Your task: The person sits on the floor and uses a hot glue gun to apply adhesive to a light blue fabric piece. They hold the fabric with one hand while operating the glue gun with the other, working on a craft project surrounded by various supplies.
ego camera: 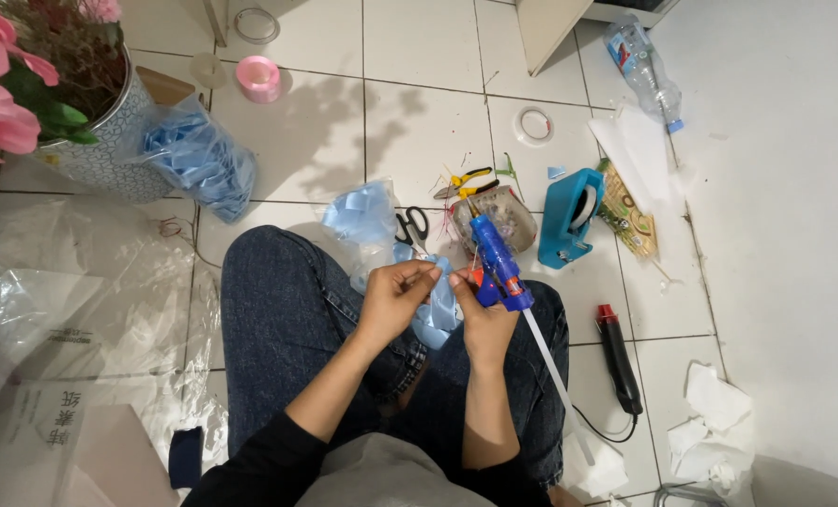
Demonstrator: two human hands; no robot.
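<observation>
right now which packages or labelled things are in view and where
Water bottle: lies top right on the tiles, clear plastic, blue cap, blue and red label.
Printed bag: bottom left on the floor, clear crumpled plastic with dark print.
Ribbon bag: beside the pot, upper left, clear, full of light blue ribbon.
Card packet: right of the teal tape dispenser, flat, tan and green.

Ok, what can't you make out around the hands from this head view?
- Glue gun trigger: covered by the right hand.
- Light blue ribbon: its shape is hidden between the left hand and the right.
- Nozzle tip: too small against the clutter.
- Flower pot: cut off by the left edge.
</observation>
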